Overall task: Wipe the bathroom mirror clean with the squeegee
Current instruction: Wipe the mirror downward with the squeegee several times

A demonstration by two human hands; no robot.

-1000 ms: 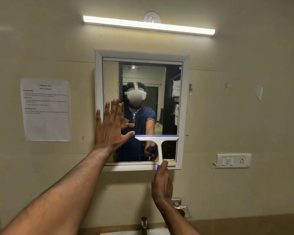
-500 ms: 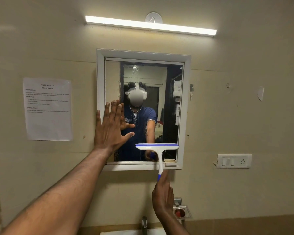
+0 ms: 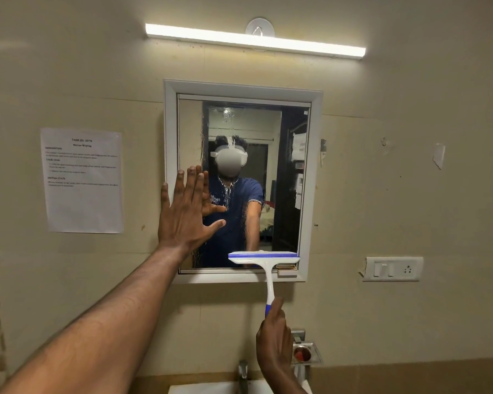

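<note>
Gripping the squeegee point(image 3: 264, 261) in your right hand point(image 3: 273, 341), blade level at the mirror's point(image 3: 268, 166) bottom right; left hand point(image 3: 182, 216) flat, streaks upper-left.

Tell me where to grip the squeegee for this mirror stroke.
Grip the squeegee by its blue handle end, from below, as the right hand does: the handle hangs straight down from the blade, which lies flat across the mirror.
</note>
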